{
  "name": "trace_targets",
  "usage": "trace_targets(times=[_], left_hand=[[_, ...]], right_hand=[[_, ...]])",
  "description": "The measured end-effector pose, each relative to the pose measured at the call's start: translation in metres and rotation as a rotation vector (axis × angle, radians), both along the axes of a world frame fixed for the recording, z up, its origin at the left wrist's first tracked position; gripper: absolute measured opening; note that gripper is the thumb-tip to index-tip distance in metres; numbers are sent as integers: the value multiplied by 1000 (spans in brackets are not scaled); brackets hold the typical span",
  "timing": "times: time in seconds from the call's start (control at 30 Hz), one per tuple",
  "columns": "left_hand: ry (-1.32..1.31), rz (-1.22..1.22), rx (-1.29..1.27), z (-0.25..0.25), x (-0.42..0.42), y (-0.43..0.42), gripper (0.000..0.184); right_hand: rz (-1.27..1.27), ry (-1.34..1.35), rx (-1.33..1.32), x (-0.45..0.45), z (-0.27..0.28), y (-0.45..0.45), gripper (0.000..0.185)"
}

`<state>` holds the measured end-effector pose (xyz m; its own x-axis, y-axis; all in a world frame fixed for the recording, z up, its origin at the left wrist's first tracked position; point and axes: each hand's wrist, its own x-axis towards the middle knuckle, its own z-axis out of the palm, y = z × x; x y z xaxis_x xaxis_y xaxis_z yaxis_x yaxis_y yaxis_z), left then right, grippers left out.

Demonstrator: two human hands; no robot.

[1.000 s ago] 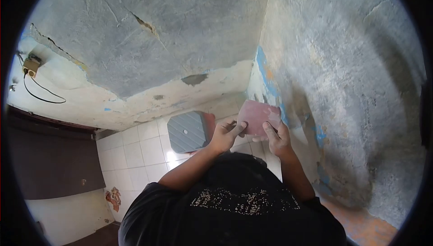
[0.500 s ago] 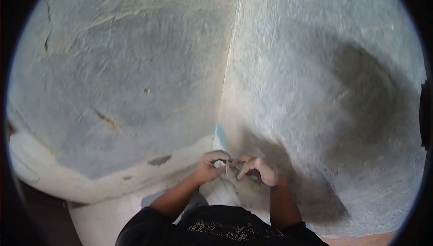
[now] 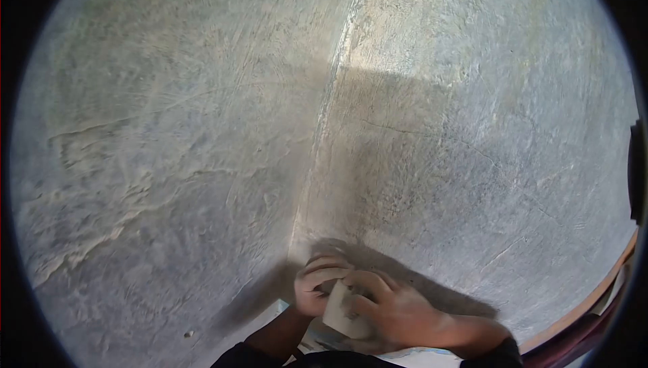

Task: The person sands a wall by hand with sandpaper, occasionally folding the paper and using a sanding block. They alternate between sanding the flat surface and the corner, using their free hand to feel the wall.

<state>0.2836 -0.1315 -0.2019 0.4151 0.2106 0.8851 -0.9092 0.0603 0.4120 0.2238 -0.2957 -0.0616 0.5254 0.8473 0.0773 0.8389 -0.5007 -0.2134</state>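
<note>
A pale beige, bent sheet that looks like sandpaper (image 3: 347,315) is between my two hands, low in the view and close to the wall corner. On its left edge, my left hand (image 3: 318,286) has its fingers curled over the top. My right hand (image 3: 399,306) grips the sheet from the right, thumb and fingers bent around its upper part. Fingertips of both hands nearly meet at the sheet's top. Pale dust coats the fingers.
Two rough grey plastered walls meet at a vertical corner (image 3: 317,138). A long ridge of uneven plaster (image 3: 101,240) crosses the left wall, and a thin crack (image 3: 418,132) marks the right wall. Dark red cloth (image 3: 574,334) shows at the lower right edge.
The view has tilted up the walls, taking the floor out of sight. My hands have come closer together around the sheet, which is now more upright and facing me.
</note>
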Motion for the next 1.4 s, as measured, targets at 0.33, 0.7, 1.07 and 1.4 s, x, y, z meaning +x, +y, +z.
trace_targets(times=[0.33, 0.7, 1.07, 1.4], left_hand=[[-298, 603, 275, 48, 51, -38, 43], [-217, 595, 251, 24, 61, -13, 43], [-184, 573, 276, 15, 60, -10, 46], [-131, 655, 288, 11, 62, -13, 57]], right_hand=[[25, -1087, -321, 4, 116, -19, 30], [103, -1069, -680, 59, 104, -19, 63], [-314, -1469, -411, 65, 226, 20, 71], [-75, -1523, -466, 80, 227, 32, 56]])
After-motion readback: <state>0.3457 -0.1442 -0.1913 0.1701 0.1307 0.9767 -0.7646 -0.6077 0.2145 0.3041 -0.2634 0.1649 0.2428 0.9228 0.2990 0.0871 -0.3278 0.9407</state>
